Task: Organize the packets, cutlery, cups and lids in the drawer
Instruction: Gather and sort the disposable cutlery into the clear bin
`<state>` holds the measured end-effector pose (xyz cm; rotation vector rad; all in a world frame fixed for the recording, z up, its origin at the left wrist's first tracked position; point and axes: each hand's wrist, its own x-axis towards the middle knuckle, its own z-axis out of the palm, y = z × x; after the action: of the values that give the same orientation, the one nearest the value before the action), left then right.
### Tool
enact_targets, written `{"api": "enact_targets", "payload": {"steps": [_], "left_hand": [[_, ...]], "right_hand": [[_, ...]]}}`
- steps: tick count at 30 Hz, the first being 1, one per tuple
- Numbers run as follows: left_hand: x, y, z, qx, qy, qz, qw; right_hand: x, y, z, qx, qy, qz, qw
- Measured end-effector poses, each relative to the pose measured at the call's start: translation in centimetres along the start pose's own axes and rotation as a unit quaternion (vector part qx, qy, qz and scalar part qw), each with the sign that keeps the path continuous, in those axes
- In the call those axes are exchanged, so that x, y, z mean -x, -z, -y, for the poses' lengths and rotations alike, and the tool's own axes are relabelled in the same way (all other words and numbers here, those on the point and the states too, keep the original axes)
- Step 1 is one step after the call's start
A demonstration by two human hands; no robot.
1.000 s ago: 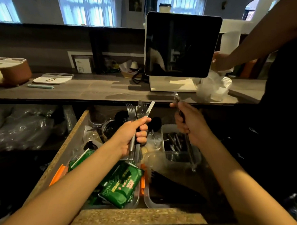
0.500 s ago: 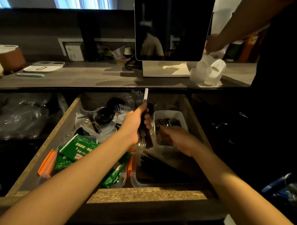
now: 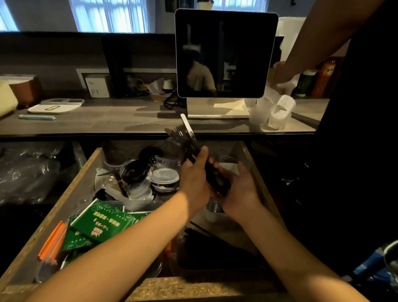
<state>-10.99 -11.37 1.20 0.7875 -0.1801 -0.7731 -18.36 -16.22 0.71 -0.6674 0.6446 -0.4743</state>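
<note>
My left hand point(image 3: 193, 176) grips a bundle of cutlery point(image 3: 185, 134), forks and a white-handled piece pointing up and away above the open wooden drawer point(image 3: 56, 211). My right hand point(image 3: 240, 188) cups the lower end of the bundle from beneath, palm up, fingers curled around it. Below lie green packets point(image 3: 105, 222), orange packets point(image 3: 51, 240), black lids point(image 3: 134, 171), a clear lidded cup point(image 3: 164, 178) and clear plastic containers point(image 3: 214, 213).
A counter point(image 3: 118, 118) runs behind the drawer with a dark screen on a white stand point(image 3: 224, 54), clear cups point(image 3: 271, 115) and a white scale point(image 3: 56, 106). Another person's arm point(image 3: 310, 41) reaches over the counter at right. Plastic-wrapped items point(image 3: 23, 171) lie left of the drawer.
My right hand let go of the utensil it held up, dipped into the container, then came up under the bundle. My left hand tilted the cutlery rightward.
</note>
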Motion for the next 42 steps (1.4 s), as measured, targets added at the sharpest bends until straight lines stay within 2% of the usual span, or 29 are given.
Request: {"api": "enact_targets", "payload": {"steps": [3,5,7,11,14,17,22,26,27,29,31,32,35,38,40,42], "left_hand": [[-0.6,0.7,-0.9,-0.070,0.009,-0.001,0.998],[-0.4,1.1,-1.3,-0.121,0.055,0.023,0.991],[-0.1,1.3,-1.4,-0.176,0.106,0.048,0.977],[-0.2,1.2,-1.0,-0.259,0.163,0.080,0.949],[-0.6,1.7,-1.1,-0.280,0.169,0.094,0.940],[-0.7,2.1,-1.7,-0.253,0.203,0.124,0.938],[-1.4,2.9,-1.2,-0.278,0.228,0.118,0.926],[-1.8,2.5,-0.2,-0.294,0.220,0.107,0.924],[-2.1,2.6,-0.1,-0.286,0.206,0.094,0.931],[-2.9,2.9,-0.3,-0.277,0.185,0.077,0.940],[-3.9,3.4,-1.0,-0.308,0.215,0.091,0.922],[-4.4,3.7,-1.5,-0.329,0.224,0.089,0.913],[-6.0,3.7,-2.5,-0.339,0.190,0.061,0.919],[-8.0,3.1,-2.5,-0.321,0.160,0.033,0.933],[-9.2,2.7,-1.9,-0.322,0.173,0.017,0.931],[-10.2,2.8,-1.0,-0.345,0.181,0.006,0.921]], "right_hand": [[-0.4,0.5,0.8,0.148,0.037,-0.015,0.988],[-0.9,0.5,1.9,0.167,0.081,-0.016,0.982],[-1.1,0.0,3.1,0.169,0.075,0.039,0.982],[-1.4,-1.4,3.9,0.274,0.018,0.103,0.956],[-2.2,-1.9,3.7,0.283,0.025,0.100,0.954],[-3.0,-1.6,3.4,0.278,0.045,0.084,0.956],[-3.5,-1.0,2.4,0.274,0.020,0.084,0.958],[-4.1,-0.6,2.3,0.309,0.002,0.034,0.950],[-4.4,-0.5,2.3,0.291,0.006,0.028,0.956],[-5.7,-0.3,2.8,0.137,0.040,0.027,0.989],[-7.1,0.0,3.9,0.009,0.097,0.022,0.995],[-7.7,0.2,4.7,-0.002,0.122,0.015,0.992],[-9.4,0.4,6.5,0.087,0.209,-0.032,0.974],[-12.0,0.3,7.0,0.268,0.293,-0.104,0.912],[-14.0,0.5,6.5,0.358,0.294,-0.135,0.876],[-15.9,1.4,5.3,0.414,0.235,-0.139,0.868]]}}
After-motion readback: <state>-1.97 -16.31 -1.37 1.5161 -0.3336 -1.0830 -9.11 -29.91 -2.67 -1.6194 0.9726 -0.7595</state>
